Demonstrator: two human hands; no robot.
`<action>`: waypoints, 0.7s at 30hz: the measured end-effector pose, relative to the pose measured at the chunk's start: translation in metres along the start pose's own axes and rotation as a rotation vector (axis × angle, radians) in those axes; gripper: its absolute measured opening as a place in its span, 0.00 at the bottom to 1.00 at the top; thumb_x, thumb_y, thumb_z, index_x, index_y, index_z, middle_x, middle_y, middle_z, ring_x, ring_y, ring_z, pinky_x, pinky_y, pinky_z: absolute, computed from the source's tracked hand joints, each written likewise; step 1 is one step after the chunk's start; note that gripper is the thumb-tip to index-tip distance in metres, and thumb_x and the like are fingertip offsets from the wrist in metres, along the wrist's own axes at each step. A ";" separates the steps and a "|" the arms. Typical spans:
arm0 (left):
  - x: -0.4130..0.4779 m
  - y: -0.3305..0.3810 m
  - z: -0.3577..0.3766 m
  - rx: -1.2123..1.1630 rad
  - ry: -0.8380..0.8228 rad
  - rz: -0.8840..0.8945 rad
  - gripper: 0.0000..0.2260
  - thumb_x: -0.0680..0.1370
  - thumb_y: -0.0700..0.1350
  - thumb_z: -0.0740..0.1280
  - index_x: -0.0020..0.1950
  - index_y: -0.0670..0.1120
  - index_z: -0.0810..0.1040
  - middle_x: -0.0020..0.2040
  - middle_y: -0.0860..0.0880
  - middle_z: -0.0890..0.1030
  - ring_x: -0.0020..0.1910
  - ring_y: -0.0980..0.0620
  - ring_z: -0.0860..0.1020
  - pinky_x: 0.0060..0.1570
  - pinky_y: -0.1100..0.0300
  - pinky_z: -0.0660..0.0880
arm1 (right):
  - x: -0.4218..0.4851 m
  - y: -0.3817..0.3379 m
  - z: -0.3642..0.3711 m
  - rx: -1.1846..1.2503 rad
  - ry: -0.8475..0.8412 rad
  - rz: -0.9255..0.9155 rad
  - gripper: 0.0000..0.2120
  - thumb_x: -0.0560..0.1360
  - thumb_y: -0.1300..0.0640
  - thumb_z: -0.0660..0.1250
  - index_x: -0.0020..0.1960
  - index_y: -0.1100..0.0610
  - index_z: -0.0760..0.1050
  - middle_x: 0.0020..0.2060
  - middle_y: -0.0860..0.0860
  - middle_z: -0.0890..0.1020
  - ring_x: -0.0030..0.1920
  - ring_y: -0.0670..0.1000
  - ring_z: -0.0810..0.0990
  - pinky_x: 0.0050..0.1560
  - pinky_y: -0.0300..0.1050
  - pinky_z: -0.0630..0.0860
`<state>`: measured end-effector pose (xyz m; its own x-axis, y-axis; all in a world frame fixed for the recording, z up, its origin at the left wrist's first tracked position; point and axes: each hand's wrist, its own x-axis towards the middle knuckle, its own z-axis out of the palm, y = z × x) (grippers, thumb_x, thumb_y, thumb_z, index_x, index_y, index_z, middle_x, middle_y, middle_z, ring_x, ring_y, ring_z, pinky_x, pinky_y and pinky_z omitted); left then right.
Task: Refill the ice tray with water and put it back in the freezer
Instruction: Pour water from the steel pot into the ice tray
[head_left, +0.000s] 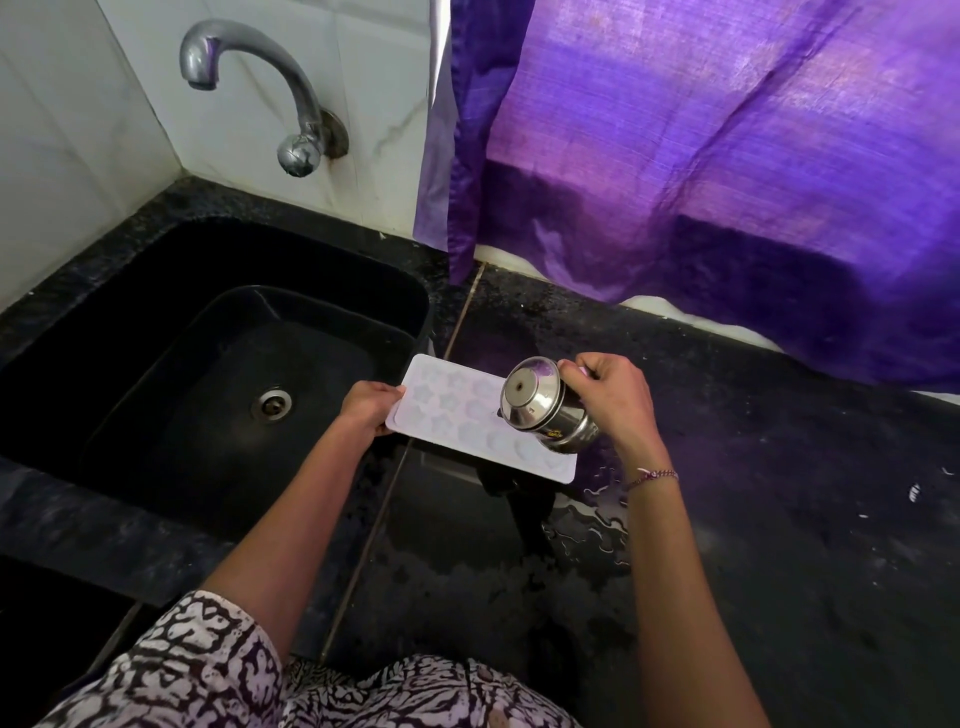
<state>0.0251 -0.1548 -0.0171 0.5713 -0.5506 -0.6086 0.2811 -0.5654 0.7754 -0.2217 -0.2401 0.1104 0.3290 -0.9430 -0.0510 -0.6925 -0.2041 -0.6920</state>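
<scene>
**Violet daylight, wide-angle bend**

Daylight filters through the purple curtain (727, 130) and tints the black counter (779, 519) violet. The sink (130, 291) lies dim. Highlights glint on the tap (249, 57), the steel cup (540, 410) and the spilled water (587, 514). Straight lines bow towards the edges, and the corners look softer.

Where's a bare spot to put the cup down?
The counter right of the right hand, below the curtain, is bare and looks dry. Nearer, in front of the tray, it is bare but a puddle wets it. The sink is bare too. Crowded: the tray, held by the left hand, with the cup over it.
</scene>
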 end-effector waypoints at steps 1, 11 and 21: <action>0.000 0.000 0.000 -0.001 0.000 0.002 0.07 0.77 0.42 0.68 0.39 0.44 0.77 0.39 0.48 0.79 0.36 0.52 0.77 0.32 0.59 0.74 | 0.000 0.002 -0.001 -0.002 -0.001 0.010 0.19 0.75 0.51 0.65 0.29 0.54 0.63 0.25 0.51 0.68 0.30 0.48 0.66 0.33 0.44 0.62; 0.002 -0.002 0.002 -0.006 0.018 0.008 0.05 0.76 0.40 0.68 0.40 0.42 0.77 0.38 0.47 0.78 0.35 0.52 0.77 0.31 0.59 0.74 | 0.001 0.016 -0.013 -0.011 -0.016 0.037 0.19 0.74 0.51 0.65 0.29 0.54 0.63 0.26 0.51 0.68 0.30 0.48 0.66 0.34 0.45 0.63; 0.003 -0.002 0.003 0.000 0.028 0.001 0.02 0.77 0.39 0.67 0.44 0.42 0.77 0.39 0.47 0.78 0.35 0.52 0.77 0.26 0.62 0.76 | 0.001 0.019 -0.016 0.001 -0.012 0.035 0.18 0.74 0.51 0.65 0.29 0.54 0.64 0.26 0.52 0.68 0.31 0.49 0.66 0.35 0.44 0.63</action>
<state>0.0238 -0.1571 -0.0205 0.5933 -0.5335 -0.6028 0.2803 -0.5651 0.7760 -0.2445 -0.2490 0.1084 0.3119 -0.9464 -0.0837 -0.7032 -0.1707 -0.6902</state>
